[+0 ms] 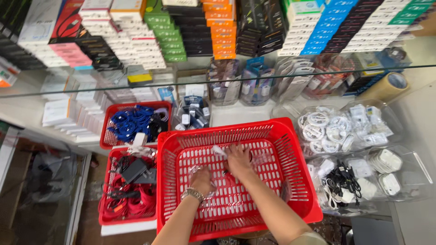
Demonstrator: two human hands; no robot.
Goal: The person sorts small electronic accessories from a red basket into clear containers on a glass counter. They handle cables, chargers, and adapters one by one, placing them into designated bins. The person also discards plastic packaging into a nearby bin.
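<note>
A large red plastic basket [290,154] sits in front of me, and both my hands are inside it. My left hand [202,179], with a metal watch on the wrist, presses down on clear plastic wrapping near the basket's floor. My right hand [238,159] is closed around a small white item in a clear bag [219,151] near the back of the basket. More clear packets [265,159] lie to the right of it.
A red basket of blue cables [131,122] and another of red cables with a black adapter [131,181] stand to the left. Clear tubs of white cables and chargers [340,129] stand to the right. Stacked coloured boxes [218,27] fill the glass shelf behind.
</note>
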